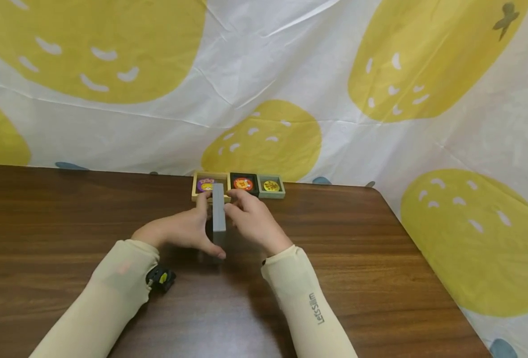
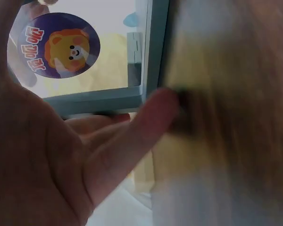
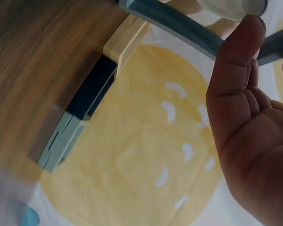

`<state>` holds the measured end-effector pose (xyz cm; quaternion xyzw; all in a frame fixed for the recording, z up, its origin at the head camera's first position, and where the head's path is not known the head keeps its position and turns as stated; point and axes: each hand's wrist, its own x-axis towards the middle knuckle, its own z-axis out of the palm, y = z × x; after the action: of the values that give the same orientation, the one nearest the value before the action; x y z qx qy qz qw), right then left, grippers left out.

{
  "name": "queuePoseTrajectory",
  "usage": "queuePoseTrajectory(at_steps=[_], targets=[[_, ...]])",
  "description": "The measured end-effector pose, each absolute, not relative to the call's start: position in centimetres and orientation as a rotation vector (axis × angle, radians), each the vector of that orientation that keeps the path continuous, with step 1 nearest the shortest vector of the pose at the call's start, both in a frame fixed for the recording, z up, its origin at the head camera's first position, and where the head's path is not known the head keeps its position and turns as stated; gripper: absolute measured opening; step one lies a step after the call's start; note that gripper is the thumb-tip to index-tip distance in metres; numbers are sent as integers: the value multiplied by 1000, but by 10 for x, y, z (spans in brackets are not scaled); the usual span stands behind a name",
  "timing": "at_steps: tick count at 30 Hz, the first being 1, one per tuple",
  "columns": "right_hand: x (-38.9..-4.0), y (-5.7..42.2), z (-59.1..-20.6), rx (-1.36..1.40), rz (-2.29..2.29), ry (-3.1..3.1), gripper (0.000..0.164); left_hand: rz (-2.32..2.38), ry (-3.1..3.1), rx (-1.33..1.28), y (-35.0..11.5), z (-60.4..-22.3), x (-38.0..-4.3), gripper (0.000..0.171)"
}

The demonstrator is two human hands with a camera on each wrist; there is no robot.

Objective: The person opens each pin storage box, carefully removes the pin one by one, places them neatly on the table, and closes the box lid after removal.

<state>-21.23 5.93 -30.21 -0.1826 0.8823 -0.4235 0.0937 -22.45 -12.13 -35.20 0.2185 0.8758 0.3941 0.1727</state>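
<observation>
A grey-blue frame with a clear pane stands edge-on, upright, between the two hands in the head view. On its pane, a round purple lion sticker shows in the left wrist view. The left hand curves round the frame's left side, its thumb crossing the near lower corner and its fingers partly hidden behind the frame. From the right, the right hand pinches the frame near its far upper part. The right thumb lies over the frame's bar in the right wrist view.
Three small trays stand side by side at the table's back edge: tan, black and grey-green. Each has a round sticker inside. A patterned curtain hangs behind the brown table. A small black device is at the left wrist.
</observation>
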Motion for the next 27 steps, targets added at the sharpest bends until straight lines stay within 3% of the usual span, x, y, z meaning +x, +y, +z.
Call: queuePoseTrajectory(at_steps=[20, 27], targets=[[-212, 57, -305, -494, -1251, 2599, 42, 1047, 2502, 613, -116, -342, -215, 150], [-214, 57, -303, -476, -1202, 2635, 44, 1169, 2619, 714, -110, -334, -216, 143]])
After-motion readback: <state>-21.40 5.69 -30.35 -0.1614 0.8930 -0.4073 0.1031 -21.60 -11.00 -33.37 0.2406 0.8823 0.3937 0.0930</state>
